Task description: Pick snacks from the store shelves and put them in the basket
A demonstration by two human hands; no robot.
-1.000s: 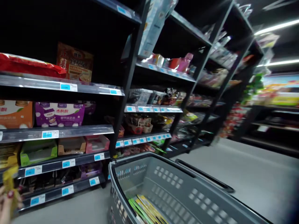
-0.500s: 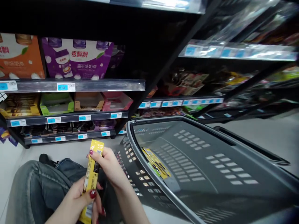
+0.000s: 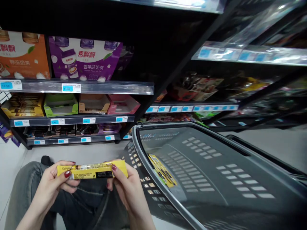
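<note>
Grey plastic basket (image 3: 216, 166) stands at right, seemingly for easy reach; near left, the left hand (image 3: 49, 187) and right hand (image 3: 129, 187) pinch opposite ends of a yellow sachet (image 3: 90, 171) (print facing the wearer), apparently keeping it legible.

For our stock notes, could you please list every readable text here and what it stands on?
"香飘飘": purple carton.
"香芋味奶茶": purple carton.
"飘飘", "原味奶茶": orange carton.
"50": price tag below the orange carton, start unclear.
Everything else, including the held yellow packet and other price tags: too small or blurred.
</note>
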